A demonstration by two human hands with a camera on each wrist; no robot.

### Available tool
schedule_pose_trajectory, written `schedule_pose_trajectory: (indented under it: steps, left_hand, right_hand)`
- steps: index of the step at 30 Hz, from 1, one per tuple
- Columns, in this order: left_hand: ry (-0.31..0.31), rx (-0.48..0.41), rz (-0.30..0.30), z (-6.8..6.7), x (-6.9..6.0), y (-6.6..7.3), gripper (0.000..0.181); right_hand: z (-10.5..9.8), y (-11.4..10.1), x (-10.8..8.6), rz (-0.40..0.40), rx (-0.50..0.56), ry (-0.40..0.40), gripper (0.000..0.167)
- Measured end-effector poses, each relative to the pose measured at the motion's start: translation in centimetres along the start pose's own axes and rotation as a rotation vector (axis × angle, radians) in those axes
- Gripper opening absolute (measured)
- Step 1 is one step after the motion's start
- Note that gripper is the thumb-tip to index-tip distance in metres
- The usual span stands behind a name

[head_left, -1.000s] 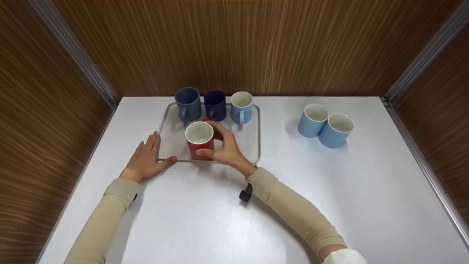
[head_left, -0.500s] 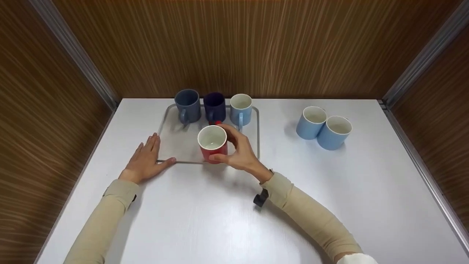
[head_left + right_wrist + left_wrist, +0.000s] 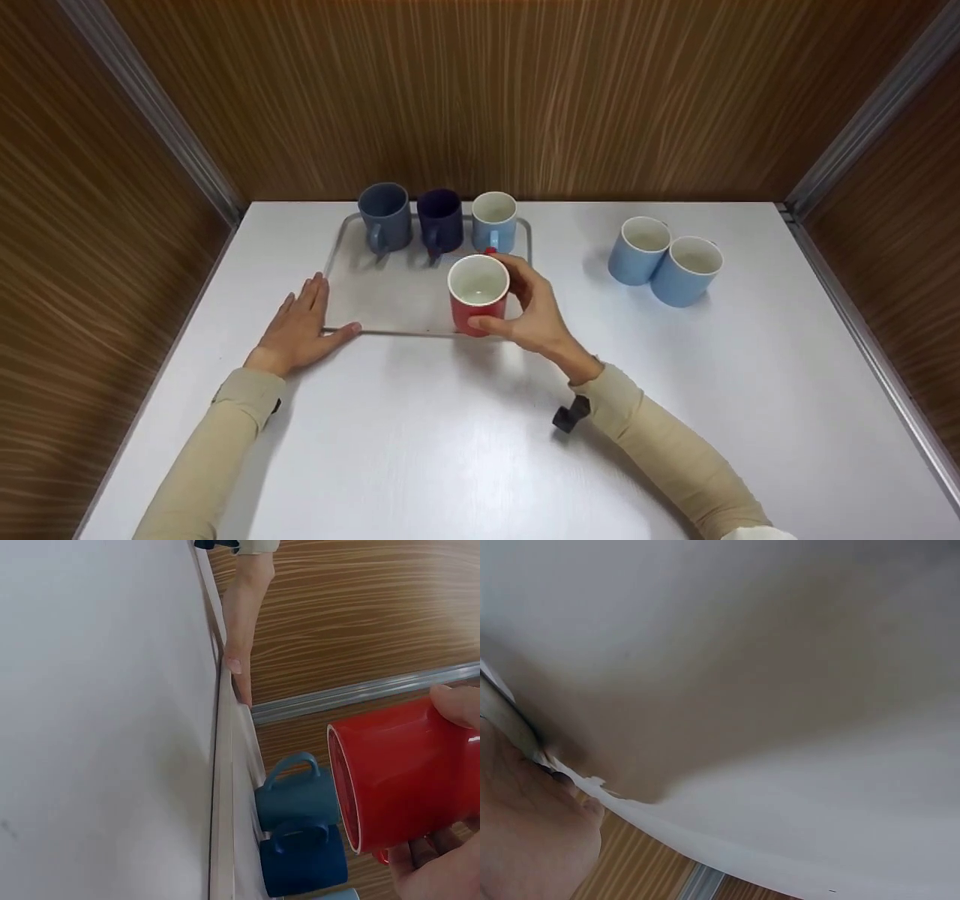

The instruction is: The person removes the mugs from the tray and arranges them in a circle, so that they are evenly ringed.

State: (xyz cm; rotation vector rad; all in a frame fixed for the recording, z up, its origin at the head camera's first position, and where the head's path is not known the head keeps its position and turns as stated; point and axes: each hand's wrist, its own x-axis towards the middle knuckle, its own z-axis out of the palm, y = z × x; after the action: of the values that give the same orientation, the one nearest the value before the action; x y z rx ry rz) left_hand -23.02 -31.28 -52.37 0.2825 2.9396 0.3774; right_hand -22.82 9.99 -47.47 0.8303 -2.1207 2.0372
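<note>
My right hand (image 3: 534, 311) grips a red mug (image 3: 478, 311) with a white inside, thumb on the near side and fingers round its right. In the right wrist view the red mug (image 3: 412, 772) is held off the tray, its base showing. It is over the front right part of the grey tray (image 3: 390, 304). My left hand (image 3: 296, 330) lies flat with straight fingers at the tray's front left corner, thumb along the front edge. Along the tray's back stand a grey-blue mug (image 3: 386, 219), a dark navy mug (image 3: 441, 223) and a light blue mug (image 3: 495, 223), handles facing me.
Two light blue mugs stand side by side on the white table (image 3: 420, 450) at the right: the left mug (image 3: 636, 255) and the right mug (image 3: 684, 276). Wood-grain panels (image 3: 495, 97) rise behind and at both sides.
My right hand has carried the red mug rightward over the tray, from its middle to its right part. My left hand and the other mugs have stayed in place.
</note>
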Motion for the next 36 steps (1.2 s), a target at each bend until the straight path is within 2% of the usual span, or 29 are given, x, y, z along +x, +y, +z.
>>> schedule_pose_trajectory:
  steps: [6, 15, 28, 36]
  left_hand:
    - [-0.003, 0.008, 0.002, 0.2, 0.2, -0.2, 0.119]
    - [0.003, -0.008, 0.009, 0.3, 0.3, -0.3, 0.118]
    - [-0.023, -0.026, -0.002, -0.2, -0.1, -0.1, 0.119]
    - [-0.019, -0.032, 0.001, -0.1, 0.0, -0.1, 0.12]
  right_hand:
    - [-2.2, 0.1, -0.7, 0.004, -0.007, 0.029, 0.093]
    - [-5.9, 0.7, -1.9, 0.084, -0.064, 0.099, 0.092]
    - [-11.3, 0.5, -4.6, 0.065, -0.076, 0.194, 0.091]
    - [-14.0, 0.5, -6.9, 0.076, -0.075, 0.213, 0.092]
